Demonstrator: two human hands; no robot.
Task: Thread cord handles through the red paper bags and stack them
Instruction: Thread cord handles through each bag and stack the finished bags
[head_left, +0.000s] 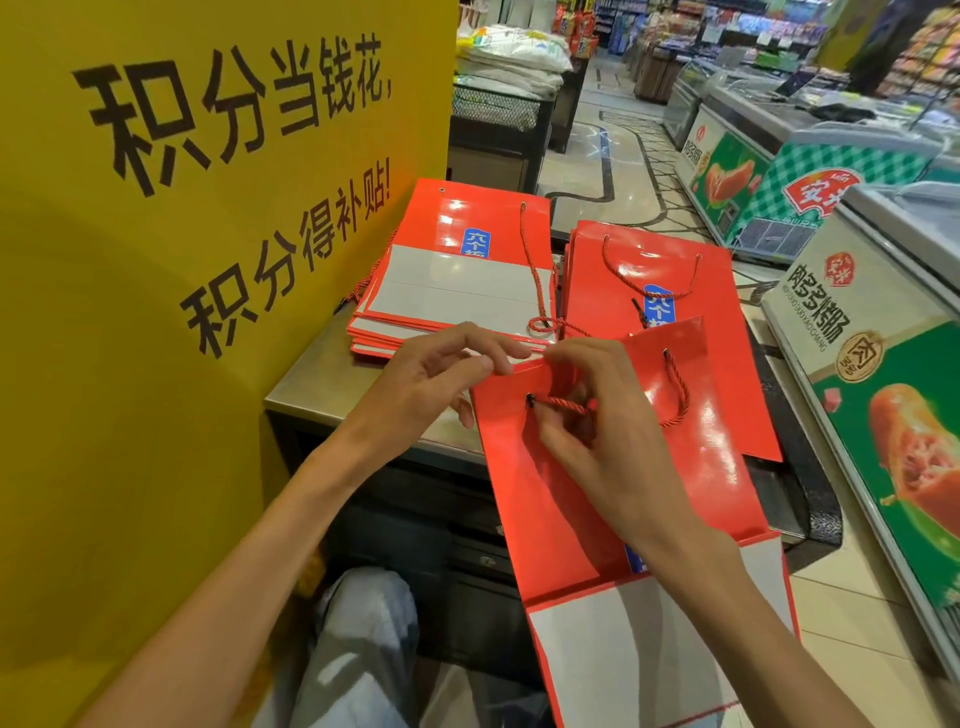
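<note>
Threading is under way: the left hand (441, 374) pinches the top edge of the red bag (613, 467) in front of the two stacks, while the right hand (587, 415) apparently pinches the cord (561, 404) at its hole, next needing a pull through.

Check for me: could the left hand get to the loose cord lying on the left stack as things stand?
Probably yes. The loose cord lies bare atop the left stack, just beyond the left hand, nothing between. But that hand pinches the bag edge and must let go first.
</note>
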